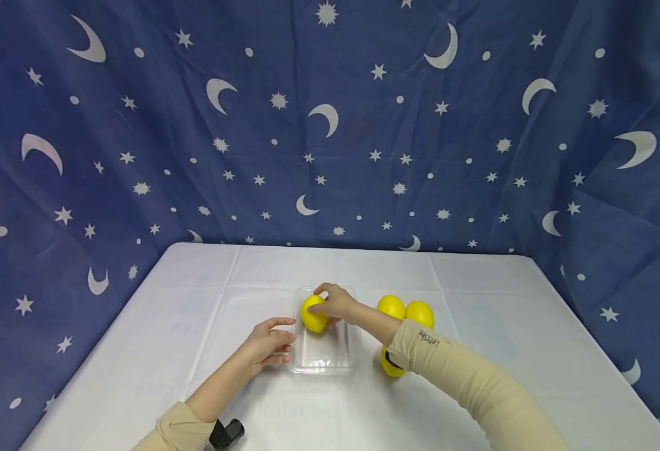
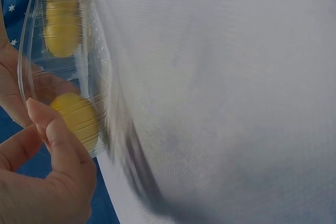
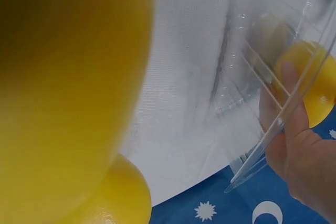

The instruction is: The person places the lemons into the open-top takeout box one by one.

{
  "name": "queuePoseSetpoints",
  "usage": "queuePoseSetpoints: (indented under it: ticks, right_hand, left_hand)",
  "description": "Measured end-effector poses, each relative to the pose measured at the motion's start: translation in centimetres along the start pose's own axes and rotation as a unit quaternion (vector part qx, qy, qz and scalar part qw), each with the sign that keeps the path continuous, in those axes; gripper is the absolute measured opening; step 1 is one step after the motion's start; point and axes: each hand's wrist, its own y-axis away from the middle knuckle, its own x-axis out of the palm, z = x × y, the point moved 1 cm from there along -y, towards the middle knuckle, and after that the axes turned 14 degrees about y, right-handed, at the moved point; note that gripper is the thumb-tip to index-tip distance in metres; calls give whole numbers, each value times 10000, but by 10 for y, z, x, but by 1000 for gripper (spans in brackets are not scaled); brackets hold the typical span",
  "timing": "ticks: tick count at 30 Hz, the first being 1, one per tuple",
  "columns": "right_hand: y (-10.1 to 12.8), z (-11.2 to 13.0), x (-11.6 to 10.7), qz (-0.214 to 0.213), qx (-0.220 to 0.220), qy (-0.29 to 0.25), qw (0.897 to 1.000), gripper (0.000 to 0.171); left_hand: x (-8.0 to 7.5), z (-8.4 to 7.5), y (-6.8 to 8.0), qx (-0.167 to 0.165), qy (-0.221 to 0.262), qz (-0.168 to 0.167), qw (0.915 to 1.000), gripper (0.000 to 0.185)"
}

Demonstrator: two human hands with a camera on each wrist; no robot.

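My right hand [image 1: 338,302] grips a yellow lemon [image 1: 314,315], thumb on its near side, over the far left part of a clear plastic container [image 1: 324,360]. In the right wrist view, the lemon [image 3: 302,59] and the fingers show partly through the container's clear wall. My left hand [image 1: 270,343] is at the container's left side, its fingers loosely extended toward the edge. The left wrist view has the left hand's [image 2: 58,166] fingertips right at the container's rim [image 2: 22,72], with the lemon [image 2: 79,119] behind the ribbed wall.
More lemons lie right of the container: two at the back, a left one [image 1: 390,306] and a right one [image 1: 422,312], and one nearer [image 1: 390,366], partly under the right forearm. A white cloth [image 1: 155,351] covers the table. A blue moon-and-star curtain [image 1: 330,175] hangs behind.
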Motion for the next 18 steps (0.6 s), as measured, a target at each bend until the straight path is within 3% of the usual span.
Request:
queuePoseSetpoints:
  ticks: [18]
  right_hand:
    - [3,1,-2,-294,-93,200,9993,45]
  left_hand:
    - [0,-1,0,0,-19,34,10000,43]
